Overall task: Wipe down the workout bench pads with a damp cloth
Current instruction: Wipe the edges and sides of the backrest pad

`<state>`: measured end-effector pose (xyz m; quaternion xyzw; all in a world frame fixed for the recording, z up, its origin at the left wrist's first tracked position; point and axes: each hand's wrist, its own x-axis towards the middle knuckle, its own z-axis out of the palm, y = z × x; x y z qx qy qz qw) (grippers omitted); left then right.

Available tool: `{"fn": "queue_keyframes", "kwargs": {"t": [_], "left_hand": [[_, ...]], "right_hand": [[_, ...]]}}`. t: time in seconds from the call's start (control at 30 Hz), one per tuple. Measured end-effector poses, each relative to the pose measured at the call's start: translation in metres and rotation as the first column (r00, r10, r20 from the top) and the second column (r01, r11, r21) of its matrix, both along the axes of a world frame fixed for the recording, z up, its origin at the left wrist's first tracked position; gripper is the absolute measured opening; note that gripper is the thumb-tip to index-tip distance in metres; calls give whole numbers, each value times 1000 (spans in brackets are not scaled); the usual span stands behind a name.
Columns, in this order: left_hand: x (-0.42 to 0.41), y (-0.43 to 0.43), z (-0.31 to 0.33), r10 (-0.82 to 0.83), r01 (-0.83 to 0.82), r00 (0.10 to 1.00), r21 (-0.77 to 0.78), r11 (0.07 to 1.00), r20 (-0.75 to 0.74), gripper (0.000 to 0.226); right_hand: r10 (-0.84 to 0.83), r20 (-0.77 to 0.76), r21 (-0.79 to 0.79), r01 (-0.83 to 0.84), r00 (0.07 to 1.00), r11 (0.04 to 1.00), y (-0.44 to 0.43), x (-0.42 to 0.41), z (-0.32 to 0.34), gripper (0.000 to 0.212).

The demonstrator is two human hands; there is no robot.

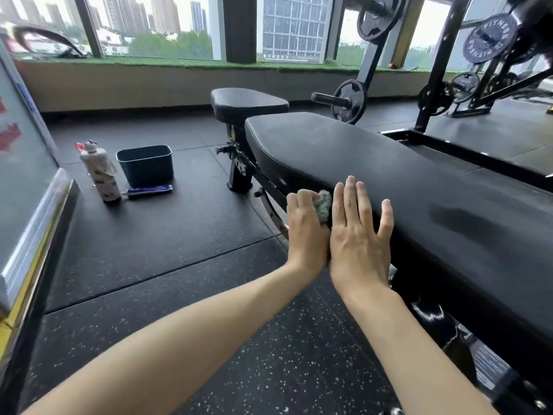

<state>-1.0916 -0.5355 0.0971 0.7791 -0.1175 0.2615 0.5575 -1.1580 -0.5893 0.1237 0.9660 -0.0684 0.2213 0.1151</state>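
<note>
The long black back pad (404, 187) of the workout bench runs from the centre to the lower right, with the smaller seat pad (248, 103) beyond its far end. My left hand (306, 229) grips a bunched grey-green cloth (324, 205) against the pad's near side edge. Beside it, my right hand (359, 232) lies flat on the pad's edge with straight, spread fingers. A darker damp streak (460, 217) shows on the pad to the right of my hands.
On the rubber floor at left stand a dark bucket (145, 166), a white patterned bottle (100, 172) and a blue tube (149, 191). A weight rack with plates (350, 101) rises behind the bench. A framed sign panel (27, 187) leans at far left.
</note>
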Motion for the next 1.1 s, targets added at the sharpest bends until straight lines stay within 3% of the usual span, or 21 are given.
{"fn": "queue_keyframes", "kwargs": {"t": [0.13, 0.33, 0.47, 0.53, 0.57, 0.63, 0.8, 0.93, 1.0, 1.1], "left_hand": [[34, 11, 10, 163, -184, 980, -212, 960, -112, 30], [10, 10, -2, 48, -47, 999, -81, 996, 15, 25], [54, 30, 15, 245, -312, 929, -230, 922, -276, 27], [35, 20, 13, 210, -231, 967, -145, 962, -146, 20], [20, 13, 9, 128, -129, 992, -70, 989, -23, 15], [1, 9, 3, -10, 7, 996, 28, 1000, 89, 13], [26, 16, 16, 168, -175, 984, -157, 972, -56, 20], [-6, 1, 1, 87, -84, 996, -90, 992, 33, 22], [13, 6, 14, 144, -148, 989, -143, 979, -35, 22], [32, 7, 35, 275, -363, 906, -255, 896, -322, 27]], "right_hand": [[11, -7, 51, -11, 1000, 999, -1, 2, 4, 82], [-31, -118, 1, 31, 993, 1000, 5, 2, 4, 99], [1, -130, 57, 7, 991, 998, 3, 0, 8, 98], [-4, -127, 37, 8, 992, 999, 4, 0, 6, 102], [-3, -114, 25, 6, 994, 1000, 4, 0, 4, 105], [0, -77, 21, 2, 997, 1000, 3, 0, 3, 102], [7, -9, 44, -7, 1000, 999, 12, -1, -2, 81], [-12, 95, -75, 19, 995, 997, 10, -2, -21, 74], [-30, 84, -81, 36, 996, 996, 6, 0, -20, 78], [-57, 41, -21, 58, 998, 998, 6, 0, -15, 78]]}}
